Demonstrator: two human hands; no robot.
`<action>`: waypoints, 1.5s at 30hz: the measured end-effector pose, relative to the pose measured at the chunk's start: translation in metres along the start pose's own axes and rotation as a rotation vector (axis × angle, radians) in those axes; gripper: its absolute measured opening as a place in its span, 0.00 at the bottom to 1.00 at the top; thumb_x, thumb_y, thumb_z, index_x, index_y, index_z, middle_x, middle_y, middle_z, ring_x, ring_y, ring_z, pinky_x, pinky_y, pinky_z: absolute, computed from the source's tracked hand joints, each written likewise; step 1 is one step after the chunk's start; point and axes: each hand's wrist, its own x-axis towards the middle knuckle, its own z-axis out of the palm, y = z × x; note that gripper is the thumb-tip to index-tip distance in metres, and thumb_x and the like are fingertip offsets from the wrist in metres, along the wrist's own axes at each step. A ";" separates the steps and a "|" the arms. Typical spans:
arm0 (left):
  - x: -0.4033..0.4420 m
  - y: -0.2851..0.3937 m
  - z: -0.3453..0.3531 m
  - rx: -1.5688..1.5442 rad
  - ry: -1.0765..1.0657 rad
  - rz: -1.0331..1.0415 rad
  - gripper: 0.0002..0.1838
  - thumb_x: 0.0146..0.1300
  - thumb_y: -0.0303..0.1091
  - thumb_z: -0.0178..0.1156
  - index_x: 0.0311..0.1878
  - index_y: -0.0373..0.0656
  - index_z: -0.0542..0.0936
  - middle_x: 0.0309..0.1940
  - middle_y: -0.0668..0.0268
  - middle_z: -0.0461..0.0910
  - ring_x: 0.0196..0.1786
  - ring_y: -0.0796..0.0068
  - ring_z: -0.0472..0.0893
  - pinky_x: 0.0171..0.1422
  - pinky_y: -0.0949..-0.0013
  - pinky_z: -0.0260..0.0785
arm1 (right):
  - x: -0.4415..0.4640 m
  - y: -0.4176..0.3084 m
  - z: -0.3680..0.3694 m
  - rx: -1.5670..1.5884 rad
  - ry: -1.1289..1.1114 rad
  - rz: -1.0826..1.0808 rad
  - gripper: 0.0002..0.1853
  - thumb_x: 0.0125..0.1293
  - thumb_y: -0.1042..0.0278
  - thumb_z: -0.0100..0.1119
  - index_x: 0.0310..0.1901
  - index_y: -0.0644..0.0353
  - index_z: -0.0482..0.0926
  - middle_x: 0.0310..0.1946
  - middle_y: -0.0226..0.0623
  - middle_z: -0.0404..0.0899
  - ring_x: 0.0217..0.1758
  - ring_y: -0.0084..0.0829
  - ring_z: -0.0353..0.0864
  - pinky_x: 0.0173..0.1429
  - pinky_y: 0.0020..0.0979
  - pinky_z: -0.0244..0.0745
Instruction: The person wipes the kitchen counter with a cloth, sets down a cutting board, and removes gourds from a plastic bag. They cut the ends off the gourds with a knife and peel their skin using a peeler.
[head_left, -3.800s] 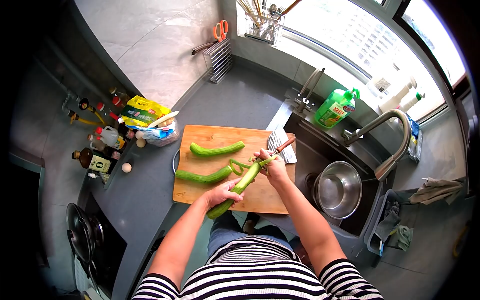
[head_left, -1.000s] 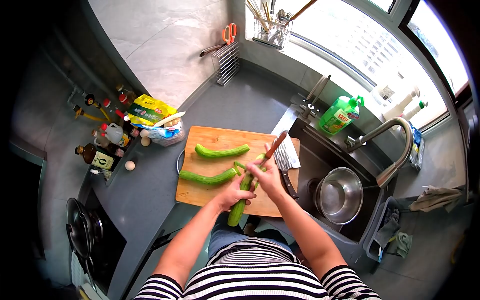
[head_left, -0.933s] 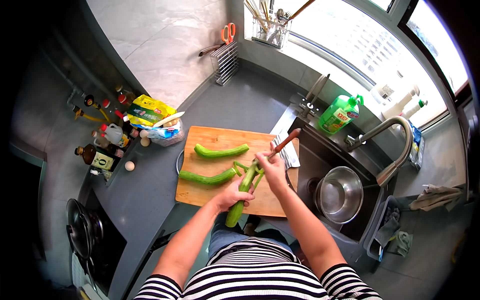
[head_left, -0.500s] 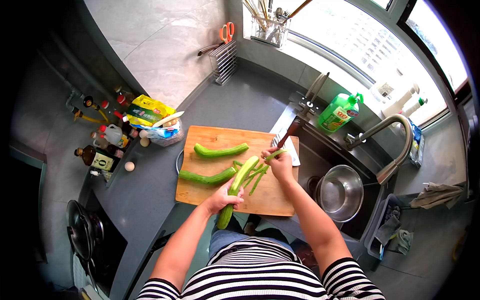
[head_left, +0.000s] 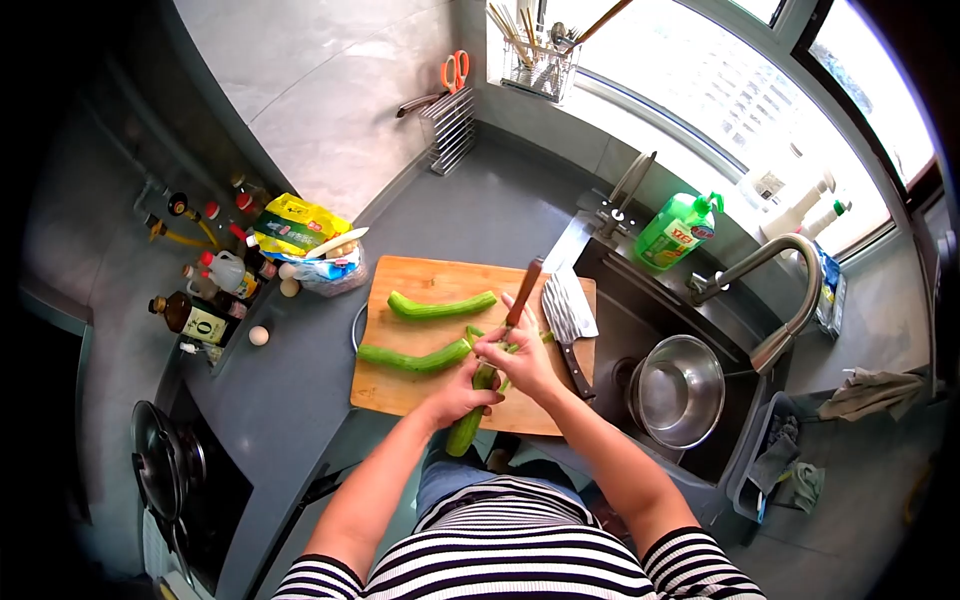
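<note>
My left hand (head_left: 460, 397) is wrapped round a partly peeled cucumber (head_left: 465, 432), whose lower end points toward my body. My right hand (head_left: 518, 355) grips a peeler (head_left: 526, 292) by its brown handle, which sticks up above the fingers. The peeler's head is down at the cucumber's upper part, mostly hidden by the fingers. Two more green cucumbers lie on the wooden cutting board (head_left: 420, 272): an upper cucumber (head_left: 441, 305) and a lower cucumber (head_left: 413, 357). Peel strips are partly covered by my right hand. A cleaver (head_left: 568, 308) rests along the board's right side.
To the right is a sink holding a metal bowl (head_left: 680, 392), under a curved faucet (head_left: 790, 262). A green soap bottle (head_left: 677, 232) stands behind it. Sauce bottles (head_left: 192, 316), an egg (head_left: 259, 335) and a yellow bag (head_left: 297, 225) are at the left.
My right hand has moved left and toward my body, bringing the peeler onto the cucumber. The cleaver, partly covered before, now shows with its handle.
</note>
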 end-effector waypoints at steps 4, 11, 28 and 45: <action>-0.003 0.001 -0.002 0.030 -0.010 -0.025 0.44 0.53 0.27 0.69 0.73 0.50 0.59 0.39 0.71 0.72 0.38 0.80 0.74 0.37 0.72 0.73 | 0.016 0.032 -0.005 0.636 0.134 0.375 0.10 0.66 0.60 0.65 0.36 0.59 0.83 0.40 0.31 0.83 0.61 0.26 0.75 0.55 0.31 0.73; -0.006 0.002 -0.012 0.076 -0.053 0.012 0.42 0.55 0.31 0.69 0.73 0.50 0.61 0.37 0.75 0.73 0.38 0.83 0.74 0.38 0.74 0.71 | 0.024 0.038 -0.023 0.905 0.254 0.725 0.11 0.69 0.55 0.61 0.37 0.52 0.80 0.36 0.26 0.84 0.37 0.22 0.83 0.38 0.32 0.81; -0.010 -0.009 -0.026 -0.150 0.022 -0.022 0.34 0.61 0.26 0.61 0.72 0.50 0.63 0.36 0.73 0.73 0.34 0.84 0.73 0.34 0.77 0.72 | -0.003 0.063 -0.040 -0.535 0.030 -0.039 0.06 0.60 0.71 0.66 0.32 0.63 0.81 0.31 0.46 0.83 0.30 0.26 0.82 0.33 0.33 0.72; 0.002 0.006 0.010 -0.528 -0.208 -0.027 0.24 0.59 0.21 0.61 0.58 0.48 0.67 0.34 0.71 0.69 0.29 0.83 0.70 0.31 0.78 0.67 | 0.020 0.030 -0.013 0.621 0.261 0.287 0.07 0.65 0.66 0.66 0.36 0.61 0.82 0.38 0.36 0.83 0.61 0.27 0.73 0.53 0.28 0.70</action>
